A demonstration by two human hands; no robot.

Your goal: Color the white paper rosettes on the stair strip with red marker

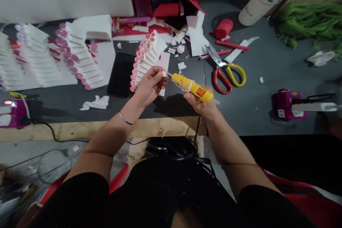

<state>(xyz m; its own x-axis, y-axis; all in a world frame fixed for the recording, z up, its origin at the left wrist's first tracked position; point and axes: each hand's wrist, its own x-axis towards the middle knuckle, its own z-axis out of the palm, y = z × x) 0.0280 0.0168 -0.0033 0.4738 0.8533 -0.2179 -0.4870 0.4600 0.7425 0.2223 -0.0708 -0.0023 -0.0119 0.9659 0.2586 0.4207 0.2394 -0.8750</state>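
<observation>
My right hand [201, 104] grips a yellow glue gun [192, 87], its metal nozzle pointing left. The nozzle tip meets a small white piece [164, 74], which my left hand [153, 84] pinches between thumb and fingers; the piece looks like folded or rolled paper, but its exact kind is unclear. Just behind my left hand lies a row of red-and-white paper roses [141, 56] with white wrapped stems, set on white paper. A black phone [120, 74] rests flat to the left of them.
Rows of pink roses [72, 58] on white paper stretch leftward. Scissors [221, 65] with red and yellow handles lie at right, near a red roll [223, 28] and a pale tumbler [253, 10]. Purple power blocks [290, 105] stand toward both sides. Green strands [310, 23] sit far right.
</observation>
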